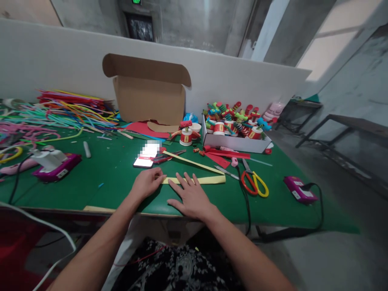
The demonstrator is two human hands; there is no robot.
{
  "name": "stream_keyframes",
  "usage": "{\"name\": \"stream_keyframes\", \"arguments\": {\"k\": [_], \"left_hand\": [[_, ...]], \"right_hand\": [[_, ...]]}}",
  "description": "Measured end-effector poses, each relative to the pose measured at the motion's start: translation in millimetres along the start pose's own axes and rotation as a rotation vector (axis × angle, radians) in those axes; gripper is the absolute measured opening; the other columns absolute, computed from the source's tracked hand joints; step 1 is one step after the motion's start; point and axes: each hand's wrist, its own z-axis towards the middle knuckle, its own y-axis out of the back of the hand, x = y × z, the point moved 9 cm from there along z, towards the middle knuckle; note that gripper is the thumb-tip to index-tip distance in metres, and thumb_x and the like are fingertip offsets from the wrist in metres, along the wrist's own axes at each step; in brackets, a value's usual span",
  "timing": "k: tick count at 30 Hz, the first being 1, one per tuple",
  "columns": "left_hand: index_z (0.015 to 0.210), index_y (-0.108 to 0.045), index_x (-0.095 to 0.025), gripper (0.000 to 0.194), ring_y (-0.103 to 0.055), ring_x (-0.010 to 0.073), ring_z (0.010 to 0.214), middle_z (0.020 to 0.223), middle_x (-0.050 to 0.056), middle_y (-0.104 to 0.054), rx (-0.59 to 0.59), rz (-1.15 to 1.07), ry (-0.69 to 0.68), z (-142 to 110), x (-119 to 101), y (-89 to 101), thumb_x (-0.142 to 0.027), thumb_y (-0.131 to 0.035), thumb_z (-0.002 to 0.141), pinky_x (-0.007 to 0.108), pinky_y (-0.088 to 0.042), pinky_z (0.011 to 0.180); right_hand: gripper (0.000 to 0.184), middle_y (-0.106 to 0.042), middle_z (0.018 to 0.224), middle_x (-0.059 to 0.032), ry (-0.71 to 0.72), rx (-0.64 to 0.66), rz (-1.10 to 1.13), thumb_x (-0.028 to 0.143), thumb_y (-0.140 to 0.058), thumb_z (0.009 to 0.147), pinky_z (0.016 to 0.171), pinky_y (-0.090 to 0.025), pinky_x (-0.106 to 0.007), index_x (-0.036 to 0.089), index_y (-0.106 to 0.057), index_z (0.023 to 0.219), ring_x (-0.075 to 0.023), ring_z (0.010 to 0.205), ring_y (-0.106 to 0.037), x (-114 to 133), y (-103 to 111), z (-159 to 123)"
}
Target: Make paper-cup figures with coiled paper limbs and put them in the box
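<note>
The left hand (147,184) pinches one end of the strip (214,179), flat on the table (106,190); the right hand (192,197) lies spread upon it. Smoothing looks unfinished (a second strip (194,163) lies untouched); figures (218,128) in the box (232,142) appear complete.

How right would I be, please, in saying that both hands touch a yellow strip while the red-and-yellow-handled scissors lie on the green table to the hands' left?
Only the side is wrong: the head view shows the scissors on the green table to the right. The left hand and right hand touch a yellow strip.
</note>
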Motion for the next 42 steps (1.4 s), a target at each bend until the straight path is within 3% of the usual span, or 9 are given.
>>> {"name": "stream_keyframes", "arguments": {"k": [4, 7, 11, 13, 15, 17, 22, 30, 42], "left_hand": [[0.072, -0.058, -0.020, 0.025, -0.056, 0.0165, 0.064, 0.068, 0.002, -0.066, -0.029, -0.035, 0.016, 1, 2, 3.7, -0.040, -0.045, 0.082, 0.026, -0.037, 0.060], [0.070, -0.058, -0.020, 0.026, -0.055, 0.0166, 0.065, 0.069, 0.003, -0.065, -0.084, -0.008, 0.045, -1, 9, 18.6, -0.038, -0.044, 0.083, 0.026, -0.039, 0.061], [0.080, -0.062, -0.018, 0.032, -0.058, 0.0204, 0.077, 0.082, 0.008, -0.067, -0.394, 0.076, 0.110, -16, 18, 66.6, -0.035, -0.036, 0.089, 0.030, -0.044, 0.071], [0.088, -0.065, -0.016, 0.034, -0.060, 0.0236, 0.089, 0.093, 0.012, -0.069, -0.482, 0.153, -0.002, -29, 0, 75.5, -0.032, -0.035, 0.092, 0.035, -0.045, 0.081], [0.100, -0.067, -0.016, 0.036, -0.059, 0.0240, 0.103, 0.108, 0.013, -0.069, -0.398, 0.193, -0.231, -40, -32, 57.4, -0.028, -0.034, 0.094, 0.038, -0.043, 0.092], [0.113, -0.065, -0.017, 0.037, -0.055, 0.0238, 0.118, 0.120, 0.011, -0.067, -0.269, 0.240, -0.427, -55, -62, 25.8, -0.027, -0.034, 0.095, 0.041, -0.038, 0.102], [0.126, -0.060, -0.011, 0.047, -0.051, 0.0303, 0.127, 0.131, 0.017, -0.060, -0.266, 0.418, -0.378, -76, -78, -16.5, -0.037, -0.036, 0.096, 0.050, -0.029, 0.111], [0.135, -0.053, -0.010, 0.058, -0.038, 0.0331, 0.137, 0.140, 0.018, -0.050, -0.242, 0.460, -0.300, -77, -67, -17.7, -0.046, -0.033, 0.095, 0.056, -0.021, 0.115], [0.139, -0.049, -0.013, 0.067, -0.034, 0.0316, 0.140, 0.146, 0.016, -0.044, -0.156, 0.500, -0.213, -80, -45, -20.6, -0.057, -0.026, 0.094, 0.057, -0.015, 0.115]], "right_hand": [[0.069, -0.025, 0.158, -0.0046, 0.013, 0.002, 0.003, 0.066, -0.029, 0.092, 0.116, -0.015, -0.058, 0.030, -0.029, 0.150, -0.0354, 0.145, -0.019, 0, -1, 0], [0.068, -0.027, 0.157, -0.0016, 0.019, 0.006, 0.014, 0.066, -0.029, 0.092, 0.116, -0.015, -0.059, 0.031, -0.028, 0.150, -0.0354, 0.145, -0.018, 0, -1, 0], [0.067, -0.029, 0.157, -0.0003, 0.014, 0.007, 0.049, 0.066, -0.030, 0.092, 0.115, -0.014, -0.060, 0.031, -0.030, 0.149, -0.0370, 0.145, -0.019, 0, 1, 0], [0.067, -0.030, 0.156, 0.0001, 0.015, 0.002, 0.058, 0.066, -0.031, 0.092, 0.116, -0.014, -0.060, 0.031, -0.031, 0.149, -0.0372, 0.145, -0.019, 1, 1, 0], [0.066, -0.030, 0.156, -0.0003, 0.016, 0.002, 0.057, 0.065, -0.032, 0.092, 0.115, -0.014, -0.061, 0.031, -0.032, 0.148, -0.0372, 0.144, -0.019, 1, 0, 0], [0.064, -0.029, 0.157, -0.0008, 0.018, 0.006, 0.052, 0.061, -0.035, 0.093, 0.116, -0.013, -0.061, 0.029, -0.033, 0.148, -0.0373, 0.144, -0.020, 0, -1, 0], [0.062, -0.028, 0.157, -0.0006, 0.035, 0.041, 0.029, 0.048, -0.043, 0.092, 0.115, -0.014, -0.062, 0.028, -0.030, 0.149, -0.0379, 0.144, -0.020, 0, -6, 1], [0.064, -0.030, 0.156, -0.0011, 0.016, 0.046, 0.023, 0.055, -0.040, 0.093, 0.115, -0.015, -0.061, 0.031, -0.026, 0.150, -0.0363, 0.144, -0.020, -1, -2, 2], [0.064, -0.031, 0.156, -0.0010, 0.003, 0.032, 0.023, 0.062, -0.033, 0.093, 0.115, -0.014, -0.060, 0.031, -0.031, 0.149, -0.0364, 0.144, -0.021, 1, 0, 2]]}}
